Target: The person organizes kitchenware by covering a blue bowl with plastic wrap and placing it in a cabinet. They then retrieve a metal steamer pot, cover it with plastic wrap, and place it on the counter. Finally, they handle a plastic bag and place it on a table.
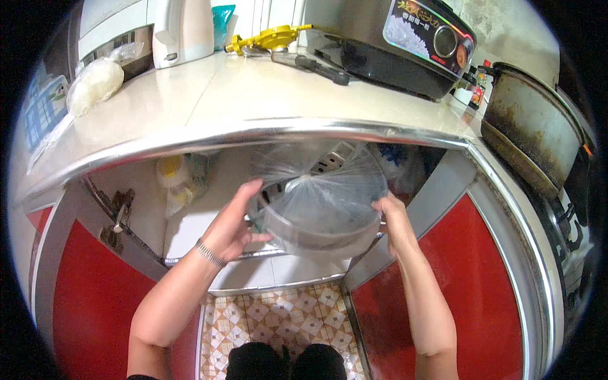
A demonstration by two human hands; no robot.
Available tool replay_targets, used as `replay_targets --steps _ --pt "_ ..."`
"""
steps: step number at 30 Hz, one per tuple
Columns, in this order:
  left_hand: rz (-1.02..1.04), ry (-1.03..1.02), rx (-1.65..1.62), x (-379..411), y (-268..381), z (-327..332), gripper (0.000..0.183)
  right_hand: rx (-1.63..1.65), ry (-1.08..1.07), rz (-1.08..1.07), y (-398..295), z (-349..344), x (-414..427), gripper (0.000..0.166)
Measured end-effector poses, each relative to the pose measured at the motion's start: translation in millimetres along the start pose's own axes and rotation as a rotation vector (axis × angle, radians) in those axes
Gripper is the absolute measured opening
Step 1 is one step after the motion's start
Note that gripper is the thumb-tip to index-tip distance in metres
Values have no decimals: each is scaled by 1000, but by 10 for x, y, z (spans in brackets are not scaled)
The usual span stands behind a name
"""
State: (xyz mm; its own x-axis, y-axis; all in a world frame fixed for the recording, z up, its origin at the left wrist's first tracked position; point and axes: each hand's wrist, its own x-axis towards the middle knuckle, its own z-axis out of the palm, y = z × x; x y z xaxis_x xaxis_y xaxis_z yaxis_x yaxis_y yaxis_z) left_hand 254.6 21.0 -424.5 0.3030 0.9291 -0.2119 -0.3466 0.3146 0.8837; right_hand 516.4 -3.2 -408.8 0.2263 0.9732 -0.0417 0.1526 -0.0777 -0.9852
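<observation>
A round see-through container, with clear plastic gathered to a point over its top, is held between my two hands at the mouth of an under-counter cabinet. My left hand, with a metal watch band at its wrist, grips the left side, thumb up by the rim and fingers lower down. On the right side my right hand holds the rim, its fingertips partly hidden behind the wall. Through and above the plastic shows a pale piece with dark slots, too blurred to name surely.
Red cabinet doors stand open on both sides. Inside are a yellow-capped bottle and bagged items. The counter holds a kettle, a yellow gas regulator, a rice cooker and a stained pot.
</observation>
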Motion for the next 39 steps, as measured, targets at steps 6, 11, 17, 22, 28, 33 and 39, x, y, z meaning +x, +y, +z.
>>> replay_targets --steps 6,11,17,22,28,33,39 --pt "-34 -61 -78 804 147 193 57 52 132 20 67 -160 841 41" --pt "-115 -183 -222 1649 -93 122 63 171 153 -58 176 -191 1113 71" --pt "-10 -145 -163 1818 -49 285 65 -183 324 -321 528 111 504 50" --pt "29 -139 -136 1990 -154 472 66 -536 25 -373 682 77 -883 39" --pt "105 -82 -65 2033 -185 626 68 -610 24 -143 886 -130 -1742 33" --pt "174 -31 1 1972 -217 699 70 -710 107 -230 899 -167 -1797 34" --pt "267 9 106 2105 -18 498 72 -323 93 -152 678 -122 -858 57"
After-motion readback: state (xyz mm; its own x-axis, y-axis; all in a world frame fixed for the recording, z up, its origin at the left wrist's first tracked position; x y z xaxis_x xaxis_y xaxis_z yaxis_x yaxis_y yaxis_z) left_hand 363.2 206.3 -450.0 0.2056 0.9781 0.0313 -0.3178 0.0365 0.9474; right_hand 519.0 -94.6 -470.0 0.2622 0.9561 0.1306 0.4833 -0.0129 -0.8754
